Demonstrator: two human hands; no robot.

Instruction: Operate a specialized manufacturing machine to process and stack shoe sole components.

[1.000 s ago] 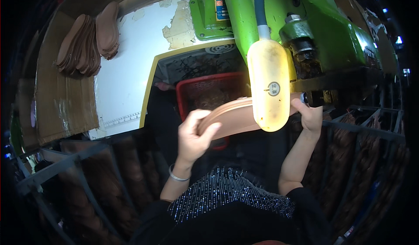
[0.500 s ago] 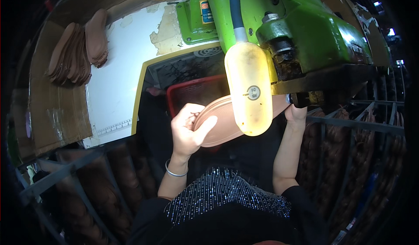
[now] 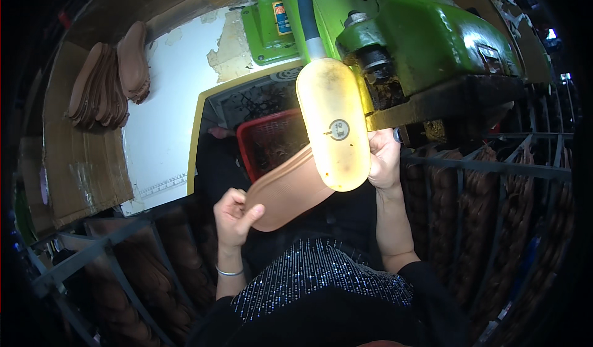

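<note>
A flat tan shoe sole [image 3: 285,191] is held between both hands under the green machine [image 3: 420,44]. My left hand [image 3: 233,216] pinches the sole's rounded near end with thumb on top. My right hand [image 3: 384,159] grips the far end, close below the machine's dark working head [image 3: 377,69]. A yellow oval guard [image 3: 333,124] on a blue hose hangs in front and hides the sole's middle and far part.
A red crate [image 3: 259,138] sits below the sole. Stacks of tan soles [image 3: 105,81] lie on cardboard at the upper left, beside a white tabletop [image 3: 167,124]. Metal wire racks full of brown soles stand at the left [image 3: 123,266] and right [image 3: 494,198].
The view has shifted so the machine and guard sit a little lower and left. Both hands keep hold of the sole, my left hand slightly lower than before.
</note>
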